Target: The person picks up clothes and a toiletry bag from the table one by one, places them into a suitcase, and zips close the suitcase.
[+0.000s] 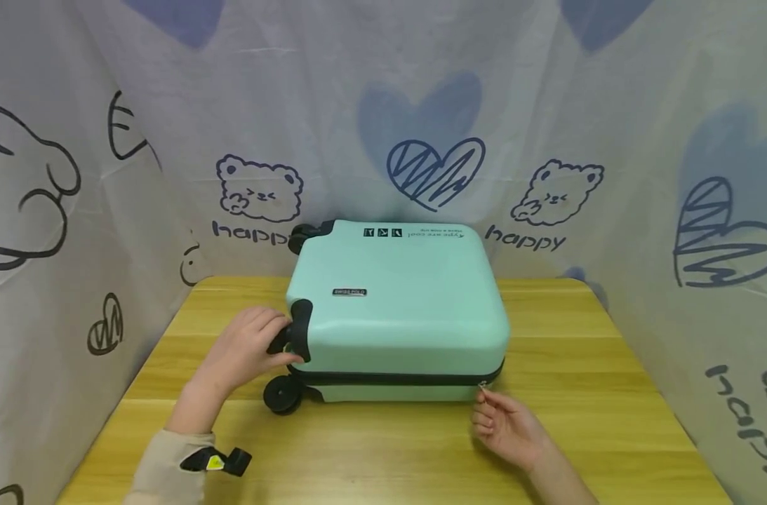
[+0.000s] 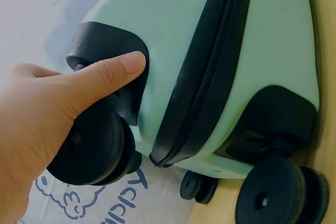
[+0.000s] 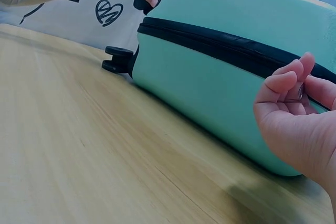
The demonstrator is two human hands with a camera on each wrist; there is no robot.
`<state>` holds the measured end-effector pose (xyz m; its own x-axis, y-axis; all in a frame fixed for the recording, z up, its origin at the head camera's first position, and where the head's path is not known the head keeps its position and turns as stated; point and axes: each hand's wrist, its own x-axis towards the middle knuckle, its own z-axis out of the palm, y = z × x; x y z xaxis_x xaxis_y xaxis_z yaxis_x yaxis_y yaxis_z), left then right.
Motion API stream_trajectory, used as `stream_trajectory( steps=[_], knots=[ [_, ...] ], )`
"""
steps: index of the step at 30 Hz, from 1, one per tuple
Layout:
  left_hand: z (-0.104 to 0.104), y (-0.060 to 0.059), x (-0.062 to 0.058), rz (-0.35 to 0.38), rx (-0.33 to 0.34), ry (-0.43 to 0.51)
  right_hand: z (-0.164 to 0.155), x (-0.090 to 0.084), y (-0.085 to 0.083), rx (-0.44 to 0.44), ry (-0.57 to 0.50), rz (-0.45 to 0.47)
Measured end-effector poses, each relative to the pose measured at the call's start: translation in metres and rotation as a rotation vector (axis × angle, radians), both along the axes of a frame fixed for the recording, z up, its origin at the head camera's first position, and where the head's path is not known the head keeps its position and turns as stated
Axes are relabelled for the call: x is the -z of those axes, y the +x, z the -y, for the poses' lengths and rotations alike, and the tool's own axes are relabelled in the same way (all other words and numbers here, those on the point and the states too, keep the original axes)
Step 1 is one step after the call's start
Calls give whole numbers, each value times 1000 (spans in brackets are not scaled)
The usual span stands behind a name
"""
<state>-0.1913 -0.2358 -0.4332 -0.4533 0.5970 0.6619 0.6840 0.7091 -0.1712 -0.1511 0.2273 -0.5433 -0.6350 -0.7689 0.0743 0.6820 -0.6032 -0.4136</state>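
Observation:
A mint-green hard-shell suitcase [image 1: 396, 319] lies flat on the table, its wheels to the left. My left hand [image 1: 247, 344] holds its near upper left corner. In the left wrist view the thumb presses on the black corner guard [image 2: 113, 43], and the hand wraps over the black wheel [image 2: 86, 148]; the other fingers are hidden behind. At the near right corner, my right hand [image 1: 509, 428] pinches a small metal zipper pull [image 3: 301, 93] between thumb and curled fingers. The black zipper band [image 1: 389, 379] runs along the suitcase's near side, closed where it shows.
The wooden table [image 1: 370, 456] extends in front of the suitcase and to both sides. A patterned white cloth [image 1: 332, 105] hangs behind and at the sides, close to the suitcase's far edge. A lower wheel [image 1: 283, 395] sticks out below my left hand.

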Motion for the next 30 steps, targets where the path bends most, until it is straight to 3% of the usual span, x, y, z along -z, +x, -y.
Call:
stream_trajectory(
  steps=[6, 13, 18, 22, 27, 30],
  knots=[
    [4, 1, -10, 2, 40, -5, 3, -1, 1, -32, -24, 9],
    [1, 0, -17, 17, 29, -14, 3, -4, 1, -49, -66, 23],
    [-2, -2, -14, 3, 42, 16, 19, -9, 0, -83, 16, -5],
    [-3, -2, -8, 21, 12, 14, 45, -12, -3, -112, 89, 0],
    [-4, 0, 1, 73, -27, 27, 56, -8, -1, -125, 94, 26],
    [0, 2, 1, 57, -55, 59, 61, -8, -3, -122, 109, 21]
  ],
)
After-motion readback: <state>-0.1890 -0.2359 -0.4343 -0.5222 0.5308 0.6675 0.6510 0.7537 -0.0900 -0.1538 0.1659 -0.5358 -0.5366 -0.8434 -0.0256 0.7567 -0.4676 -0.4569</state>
